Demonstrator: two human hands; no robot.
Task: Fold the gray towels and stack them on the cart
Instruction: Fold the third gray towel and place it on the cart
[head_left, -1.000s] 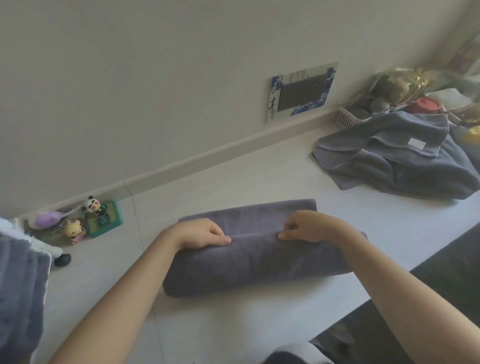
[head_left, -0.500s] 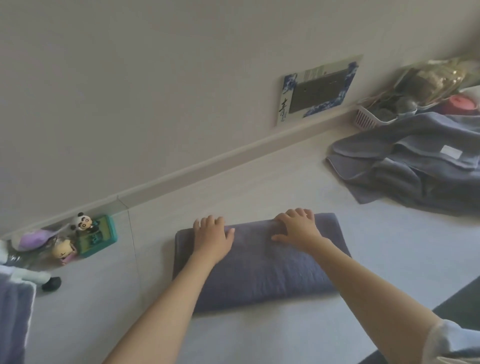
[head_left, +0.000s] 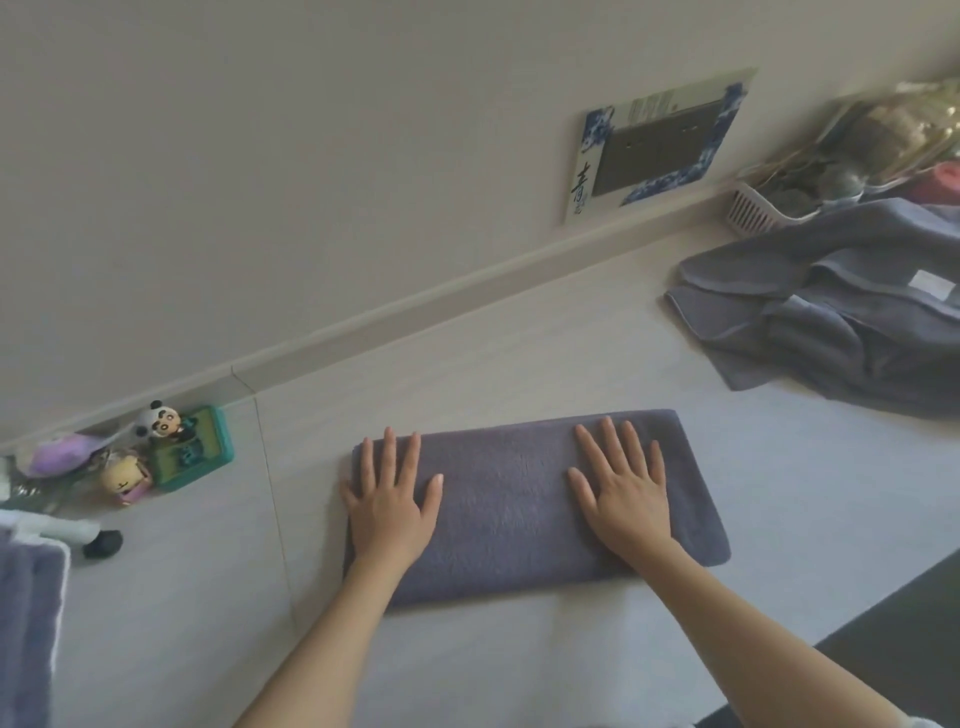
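A folded gray towel (head_left: 509, 499) lies as a flat rectangle on the white counter (head_left: 519, 665). My left hand (head_left: 389, 499) presses flat on its left end with the fingers spread. On the right half my right hand (head_left: 623, 493) lies flat too, fingers straight. A loose heap of unfolded gray towels (head_left: 841, 317) sits at the right, with a white label showing. Folded gray towels (head_left: 23, 629) show at the left edge.
Small toys stand by the wall at the left: a panda figure (head_left: 161, 421), a green box (head_left: 195, 454), a pink doll (head_left: 127, 478). A white basket (head_left: 756, 210) of clutter sits at the back right. A blue-edged wall plate (head_left: 660, 140) is above the counter.
Both hands let go of the towel's folded edge and flattened on top. The fold came down flat, and my hands have since spread apart toward its ends.
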